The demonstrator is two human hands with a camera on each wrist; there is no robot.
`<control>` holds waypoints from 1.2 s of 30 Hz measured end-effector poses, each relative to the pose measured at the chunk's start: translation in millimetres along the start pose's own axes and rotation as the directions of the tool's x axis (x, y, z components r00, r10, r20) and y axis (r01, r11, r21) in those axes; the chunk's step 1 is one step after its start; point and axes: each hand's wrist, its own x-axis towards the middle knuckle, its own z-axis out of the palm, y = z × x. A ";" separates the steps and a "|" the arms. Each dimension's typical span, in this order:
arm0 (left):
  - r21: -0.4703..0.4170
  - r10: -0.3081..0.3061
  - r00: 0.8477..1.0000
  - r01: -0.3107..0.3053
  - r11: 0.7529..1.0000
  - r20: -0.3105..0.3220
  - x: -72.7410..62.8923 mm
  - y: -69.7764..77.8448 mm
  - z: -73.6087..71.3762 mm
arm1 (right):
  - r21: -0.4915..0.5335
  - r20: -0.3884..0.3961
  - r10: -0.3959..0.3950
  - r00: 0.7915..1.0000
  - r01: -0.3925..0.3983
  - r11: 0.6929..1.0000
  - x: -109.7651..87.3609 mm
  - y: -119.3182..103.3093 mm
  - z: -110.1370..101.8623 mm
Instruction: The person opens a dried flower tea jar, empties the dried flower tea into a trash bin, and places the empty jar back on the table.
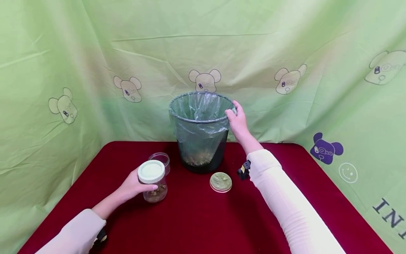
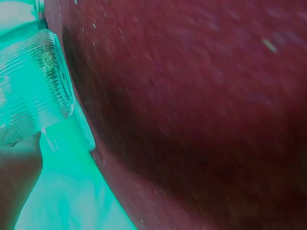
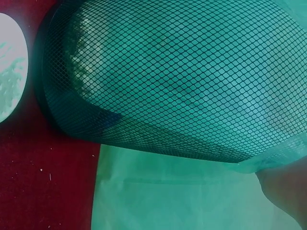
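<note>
My left hand grips a clear jar with a white lid on top, thumb across its front. Brownish lumps lie in the bottom of this jar, and in the left wrist view its ribbed side shows at the left. At the back of the table stands a black mesh wastebasket, lined with a thin clear bag. Its right rim is held by my right hand, thumb toward the inside. Brownish matter shows through the mesh low in the basket.
Just behind the held jar is another clear container, partly hidden by it. A round lid with a greenish film lies in front of the basket. A green printed cloth surrounds the red-covered table.
</note>
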 end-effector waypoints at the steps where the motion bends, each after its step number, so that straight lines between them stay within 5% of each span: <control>1: -0.009 0.004 1.000 -0.004 1.000 0.011 1.4 0.5 3.1 | 0.001 -0.001 0.002 1.000 -0.002 1.000 -0.2 -0.2 -0.3; 17: -0.118 0.100 0.989 -0.086 0.989 0.113 15.4 12.8 39.7 | -0.027 0.072 0.002 0.997 0.000 1.000 -5.1 -4.2 -4.5; 36: -0.201 0.124 0.976 -0.087 0.976 0.181 25.3 28.5 79.6 | -0.051 0.159 -0.011 0.987 0.019 0.999 -27.9 11.3 -18.0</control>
